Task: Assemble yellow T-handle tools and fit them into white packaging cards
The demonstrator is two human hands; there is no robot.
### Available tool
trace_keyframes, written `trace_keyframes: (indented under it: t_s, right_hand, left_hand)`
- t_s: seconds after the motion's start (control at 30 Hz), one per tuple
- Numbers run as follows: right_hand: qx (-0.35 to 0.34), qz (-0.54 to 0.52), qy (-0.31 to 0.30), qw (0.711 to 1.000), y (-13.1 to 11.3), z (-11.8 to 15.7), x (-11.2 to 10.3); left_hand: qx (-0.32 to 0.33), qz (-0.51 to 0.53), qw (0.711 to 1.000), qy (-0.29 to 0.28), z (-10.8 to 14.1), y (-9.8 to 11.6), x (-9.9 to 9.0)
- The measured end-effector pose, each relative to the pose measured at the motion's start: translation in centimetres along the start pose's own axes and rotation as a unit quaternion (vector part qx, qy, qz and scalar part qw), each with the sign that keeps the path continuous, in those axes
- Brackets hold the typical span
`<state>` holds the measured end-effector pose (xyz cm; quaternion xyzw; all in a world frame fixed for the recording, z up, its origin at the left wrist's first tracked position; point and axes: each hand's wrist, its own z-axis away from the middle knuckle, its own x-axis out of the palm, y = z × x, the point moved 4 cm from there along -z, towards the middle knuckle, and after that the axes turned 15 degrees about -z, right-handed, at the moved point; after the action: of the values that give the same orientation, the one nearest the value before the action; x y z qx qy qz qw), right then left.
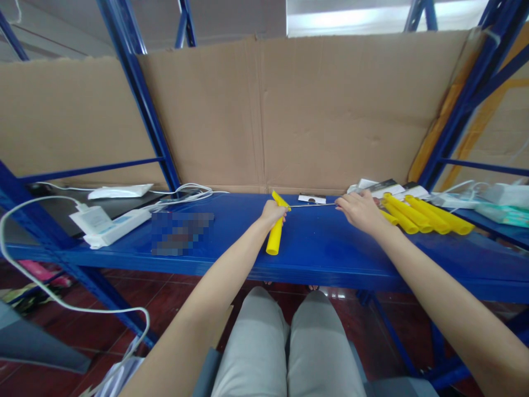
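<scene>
My left hand (274, 213) is closed around a yellow plastic tube (273, 242), which slants over the blue shelf top with its open end towards me. A thin metal rod (312, 205) runs almost level between that tube and my right hand (360, 210). The fingers of my right hand are closed on the rod's right end; what lies under the palm is hidden. A small white and black card (312, 199) lies just behind the rod. Several more yellow tubes (430, 214) lie side by side to the right of my right hand.
White and black boxes (390, 188) sit behind the yellow tubes. At left are a white power strip (119, 226) with a plugged-in adapter and coiled white cable (194, 192). A cardboard sheet (330, 110) closes off the back, between blue metal posts (140, 94).
</scene>
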<state>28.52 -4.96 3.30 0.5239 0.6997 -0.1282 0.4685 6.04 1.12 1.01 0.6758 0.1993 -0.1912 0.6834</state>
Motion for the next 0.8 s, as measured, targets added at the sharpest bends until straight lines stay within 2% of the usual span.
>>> trace_keyframes:
  t_s: [0.53,0.7,0.8]
  right_hand:
    - [-0.061,0.031,0.055,0.996,-0.6,0.1,-0.6]
    - [-0.036,-0.011,0.024,0.999,-0.3,0.3,-0.2]
    - [-0.005,-0.047,0.009,0.999,-0.1,0.4,0.2]
  left_hand:
    - [0.012,-0.057,0.998,0.003,-0.3,-0.3,-0.3]
    - [0.033,-0.09,0.995,0.01,-0.7,-0.3,-0.9]
    - [0.068,-0.12,0.99,0.014,-1.0,-0.2,-1.4]
